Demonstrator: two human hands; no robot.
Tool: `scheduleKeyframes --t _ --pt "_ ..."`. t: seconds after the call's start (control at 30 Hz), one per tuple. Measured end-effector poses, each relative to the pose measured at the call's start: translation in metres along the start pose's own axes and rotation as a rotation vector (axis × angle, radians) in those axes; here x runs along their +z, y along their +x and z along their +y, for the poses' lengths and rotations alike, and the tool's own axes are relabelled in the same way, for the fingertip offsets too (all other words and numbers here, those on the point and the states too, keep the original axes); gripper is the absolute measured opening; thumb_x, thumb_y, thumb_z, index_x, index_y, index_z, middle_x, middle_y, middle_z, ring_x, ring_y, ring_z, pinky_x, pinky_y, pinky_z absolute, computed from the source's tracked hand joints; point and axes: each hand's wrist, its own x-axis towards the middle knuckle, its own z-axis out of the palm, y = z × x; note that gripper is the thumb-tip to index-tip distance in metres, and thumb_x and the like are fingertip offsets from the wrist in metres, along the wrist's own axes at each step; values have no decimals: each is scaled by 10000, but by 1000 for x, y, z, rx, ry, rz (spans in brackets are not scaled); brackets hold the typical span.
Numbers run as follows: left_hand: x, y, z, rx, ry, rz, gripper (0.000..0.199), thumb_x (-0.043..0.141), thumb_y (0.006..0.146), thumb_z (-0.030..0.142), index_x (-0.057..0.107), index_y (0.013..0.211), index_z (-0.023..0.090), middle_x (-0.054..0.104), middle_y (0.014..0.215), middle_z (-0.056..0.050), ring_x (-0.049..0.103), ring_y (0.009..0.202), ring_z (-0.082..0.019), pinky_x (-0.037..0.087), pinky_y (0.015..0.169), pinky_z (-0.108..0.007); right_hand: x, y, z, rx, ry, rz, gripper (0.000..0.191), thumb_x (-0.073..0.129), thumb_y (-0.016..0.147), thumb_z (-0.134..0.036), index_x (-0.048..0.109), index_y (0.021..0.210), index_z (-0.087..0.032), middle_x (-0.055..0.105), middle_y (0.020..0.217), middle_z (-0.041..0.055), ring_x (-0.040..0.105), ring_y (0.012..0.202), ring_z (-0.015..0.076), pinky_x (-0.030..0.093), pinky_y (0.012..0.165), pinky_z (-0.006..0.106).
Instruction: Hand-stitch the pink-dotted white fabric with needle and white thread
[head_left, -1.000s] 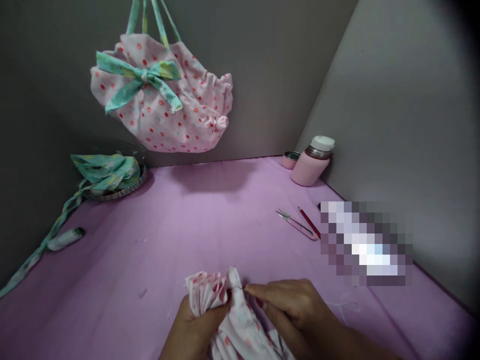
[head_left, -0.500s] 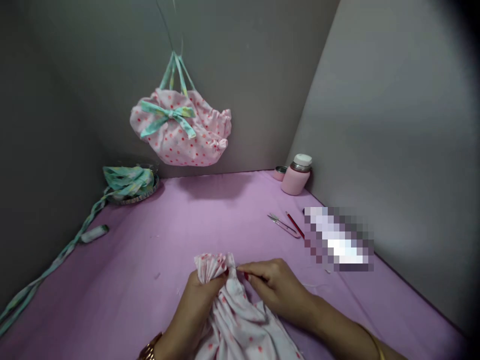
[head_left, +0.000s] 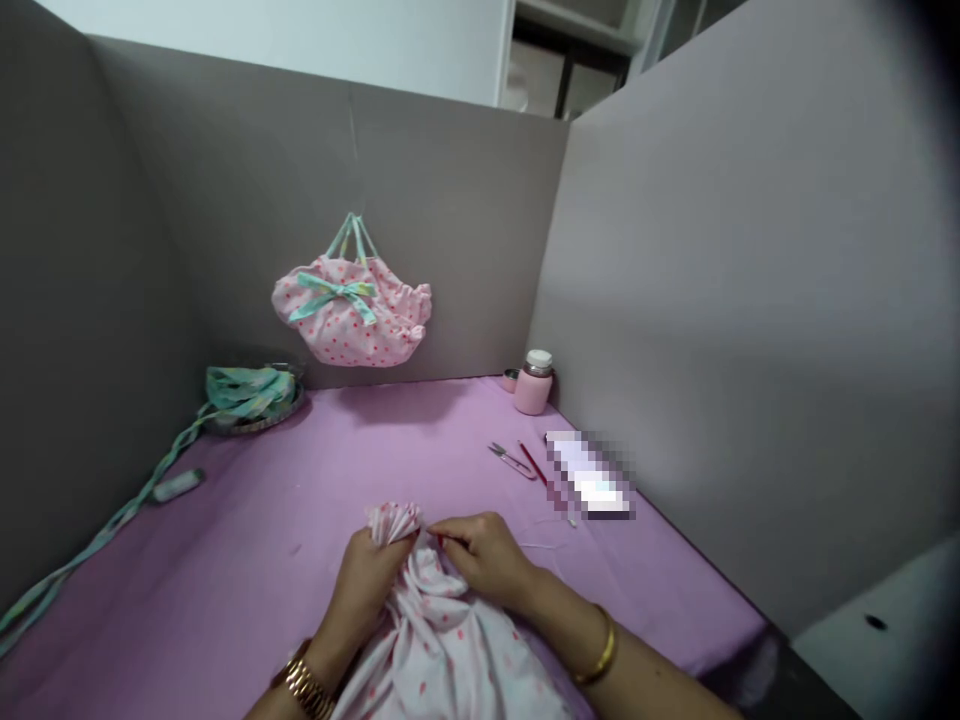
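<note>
A piece of white fabric with pink dots (head_left: 442, 640) lies bunched in front of me on the purple table cover (head_left: 315, 500). My left hand (head_left: 371, 580) grips its gathered, pleated end (head_left: 394, 520) from below. My right hand (head_left: 484, 555) pinches the fabric just right of that gathered end, fingertips pressed together; a thin white thread (head_left: 544, 548) trails to the right of it. I cannot tell whether a needle is between the fingers.
A finished pink dotted bag with a teal bow (head_left: 351, 310) hangs on the grey back partition. Teal fabric strips fill a tray (head_left: 251, 395) at back left. A pink flask (head_left: 534, 382), thread snips (head_left: 510, 460) and a red pencil (head_left: 532, 462) lie at right.
The view has pulled back and tilted up, showing more of the partitions and my wrists. Both hands keep their hold on the gathered fabric end.
</note>
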Motion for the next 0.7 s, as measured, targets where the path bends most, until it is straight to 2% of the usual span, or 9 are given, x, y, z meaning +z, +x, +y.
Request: scheduleKeyframes --t 0.1,0.2,0.33,0.53,0.7 --pt "-1 4 -5 32 158 21 207 579 674 352 589 641 147 552 560 11 500 574 -182 374 530 -254 1 0 0 9 -59 1 260 444 796 -117 691 833 -189 696 735 9 599 623 121 367 578 185" --pt "-2 6 -5 68 309 49 186 570 661 320 567 570 157 544 544 5 484 584 -184 350 536 -256 2 -1 1 15 -81 13 241 443 793 -125 678 814 -178 680 705 11 581 607 118 356 574 186" --pt "-1 4 -1 96 417 72 136 528 664 276 565 592 166 579 573 -7 501 595 -189 350 560 -260 5 -1 2 19 -85 11 227 439 788 -117 660 785 -168 659 671 5 562 585 107 348 569 179" --pt "2 5 1 111 408 46 129 516 661 262 563 578 174 583 559 0 504 588 -186 348 555 -254 6 1 6 45 -70 10 217 436 795 -127 649 773 -160 640 649 4 549 570 103 338 549 179" --pt "2 6 -1 79 269 -8 127 537 659 255 585 583 165 589 575 8 516 598 -180 375 557 -245 7 1 7 51 -21 14 224 422 812 -128 636 748 -156 619 623 -2 530 550 102 335 534 181"
